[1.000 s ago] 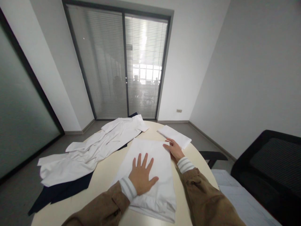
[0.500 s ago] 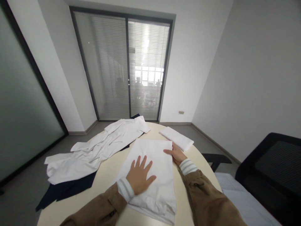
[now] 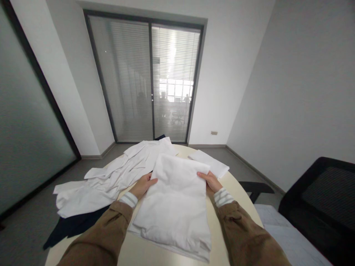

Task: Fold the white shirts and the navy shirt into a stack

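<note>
Both my hands pinch the folded white cloth by its sides.
My left hand (image 3: 142, 184) grips one side edge and my right hand (image 3: 210, 181) the other, thumbs on top, near the far end of the white cloth (image 3: 174, 207), whose near end lies over the desk (image 3: 146, 255). I judge it light, soft and floppy, best held at both far corners so the layers don't slip. Leftward lie a rumpled white shirt (image 3: 133, 166) and dark cloth (image 3: 80, 223); beyond my right hand, a smaller folded piece (image 3: 212, 162).
</note>
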Action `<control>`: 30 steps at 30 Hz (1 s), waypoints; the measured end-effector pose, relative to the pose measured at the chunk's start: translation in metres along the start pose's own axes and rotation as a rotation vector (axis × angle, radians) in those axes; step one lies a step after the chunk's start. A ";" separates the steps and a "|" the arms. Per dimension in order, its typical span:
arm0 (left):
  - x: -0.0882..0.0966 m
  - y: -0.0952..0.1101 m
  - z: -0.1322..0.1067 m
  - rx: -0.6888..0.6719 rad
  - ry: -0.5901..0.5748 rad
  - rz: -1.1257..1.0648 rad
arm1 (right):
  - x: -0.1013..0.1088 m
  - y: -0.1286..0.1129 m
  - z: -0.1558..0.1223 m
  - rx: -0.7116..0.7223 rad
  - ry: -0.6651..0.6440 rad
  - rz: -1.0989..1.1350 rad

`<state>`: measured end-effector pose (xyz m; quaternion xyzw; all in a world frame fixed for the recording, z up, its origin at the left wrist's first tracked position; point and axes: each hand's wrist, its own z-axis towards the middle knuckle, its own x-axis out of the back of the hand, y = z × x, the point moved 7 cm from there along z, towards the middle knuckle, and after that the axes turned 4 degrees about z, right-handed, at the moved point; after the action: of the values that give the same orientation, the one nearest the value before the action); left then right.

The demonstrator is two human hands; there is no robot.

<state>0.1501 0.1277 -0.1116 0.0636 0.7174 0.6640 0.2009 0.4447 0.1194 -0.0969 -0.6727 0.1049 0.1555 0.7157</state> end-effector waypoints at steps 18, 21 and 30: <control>-0.003 0.002 -0.006 -0.003 0.083 -0.185 | -0.012 0.010 -0.003 -0.047 -0.171 -0.111; -0.002 0.001 -0.008 0.006 0.073 -0.164 | -0.007 0.008 -0.003 -0.038 -0.139 -0.151; 0.001 0.002 -0.002 -0.055 0.113 -0.124 | 0.004 0.013 0.003 -0.033 -0.147 -0.241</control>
<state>0.1479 0.1260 -0.1098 -0.0238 0.7118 0.6722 0.2026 0.4439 0.1230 -0.1103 -0.6789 -0.0318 0.1190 0.7238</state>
